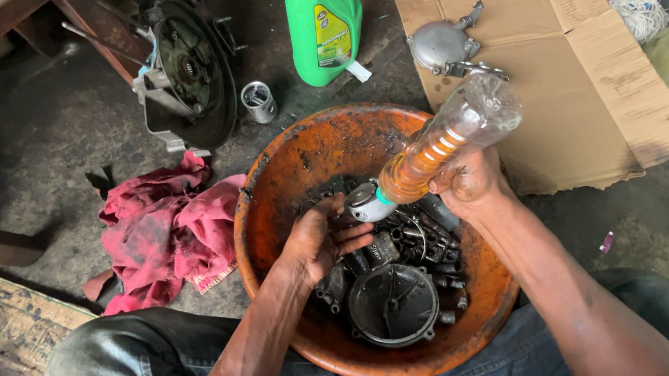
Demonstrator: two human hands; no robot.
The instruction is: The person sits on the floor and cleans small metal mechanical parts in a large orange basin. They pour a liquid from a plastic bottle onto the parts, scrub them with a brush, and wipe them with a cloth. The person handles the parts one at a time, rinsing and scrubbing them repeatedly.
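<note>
Right hand (469,182) clenched round a tilted bottle (442,147), neck down over the orange bowl (281,178), left hand (315,239) gripping a small metal part (369,202) at the bottle's mouth, dark parts (394,302) piled below, red rag (162,230) beside the bowl, cardboard (590,82) behind.

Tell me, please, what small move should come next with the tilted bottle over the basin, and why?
Probably keep the plastic bottle tilted and turn the small metal part under its mouth. The right hand holds the bottle neck-down at that part, which the left hand steadies above the greasy parts in the orange basin.
</note>
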